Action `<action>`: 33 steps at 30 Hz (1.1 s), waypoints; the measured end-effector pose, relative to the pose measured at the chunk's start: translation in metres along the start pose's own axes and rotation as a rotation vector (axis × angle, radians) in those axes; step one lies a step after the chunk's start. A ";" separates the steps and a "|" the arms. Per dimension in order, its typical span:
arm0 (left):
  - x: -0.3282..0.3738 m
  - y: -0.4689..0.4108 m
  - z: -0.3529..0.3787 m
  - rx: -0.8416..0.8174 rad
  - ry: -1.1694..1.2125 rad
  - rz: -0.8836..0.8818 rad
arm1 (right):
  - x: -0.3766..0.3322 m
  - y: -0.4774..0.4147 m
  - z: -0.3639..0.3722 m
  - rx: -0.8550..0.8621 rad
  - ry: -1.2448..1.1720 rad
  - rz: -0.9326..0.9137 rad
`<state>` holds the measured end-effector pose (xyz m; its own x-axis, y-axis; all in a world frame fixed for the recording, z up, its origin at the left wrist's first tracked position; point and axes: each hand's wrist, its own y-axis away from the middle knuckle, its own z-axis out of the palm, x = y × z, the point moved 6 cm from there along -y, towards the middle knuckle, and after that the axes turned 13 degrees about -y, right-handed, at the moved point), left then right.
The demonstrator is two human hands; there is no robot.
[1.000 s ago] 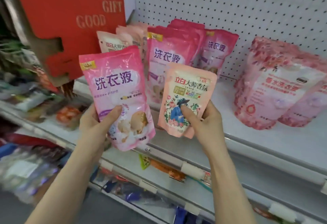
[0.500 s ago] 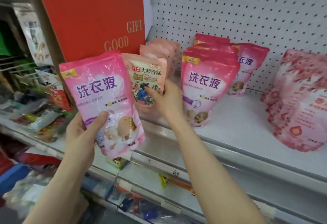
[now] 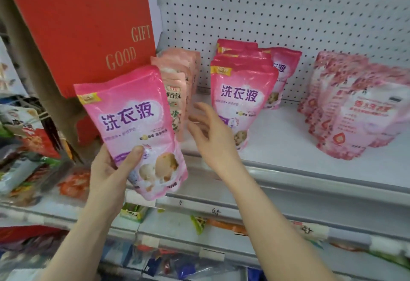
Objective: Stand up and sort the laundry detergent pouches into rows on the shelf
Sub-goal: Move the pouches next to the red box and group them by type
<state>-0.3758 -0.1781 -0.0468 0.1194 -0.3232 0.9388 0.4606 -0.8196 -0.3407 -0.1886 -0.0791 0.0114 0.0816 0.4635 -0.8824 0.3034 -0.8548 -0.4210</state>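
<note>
Pink, probably slick, floppy and liquid-heavy: gripped glossy plastic detergent pouch [image 3: 133, 120] low in left hand [image 3: 106, 169], held right hand [image 3: 213, 132] spread empty beside it.

The pouch [image 3: 131, 129] you held was bright pink, with a white cloud panel, purple characters and a yellow tag. The peach pouches [image 3: 176, 94] carried a floral print. The pale pink pouches [image 3: 359, 112] were speckled red. The red box [image 3: 77, 25] bore gold lettering. The white pegboard [image 3: 288, 14] was dotted with dark holes.
</note>
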 end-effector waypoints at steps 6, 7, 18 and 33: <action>0.006 0.015 0.069 -0.270 -0.176 0.025 | -0.036 0.031 -0.056 0.000 -0.479 0.056; 0.009 0.018 0.085 -0.312 -0.182 0.037 | -0.039 0.031 -0.067 0.025 -0.511 0.062; 0.128 -0.046 0.182 -0.175 -0.431 0.621 | -0.044 0.010 -0.224 0.495 -0.731 0.064; 0.135 -0.117 0.230 -0.172 -1.177 0.884 | 0.050 -0.123 -0.260 0.526 -0.573 0.157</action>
<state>-0.2110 -0.0171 0.1318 0.9645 -0.2446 -0.0992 -0.2371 -0.6377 -0.7329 0.0248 0.1099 0.0735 -0.4585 0.2585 -0.8502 -0.1710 -0.9645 -0.2010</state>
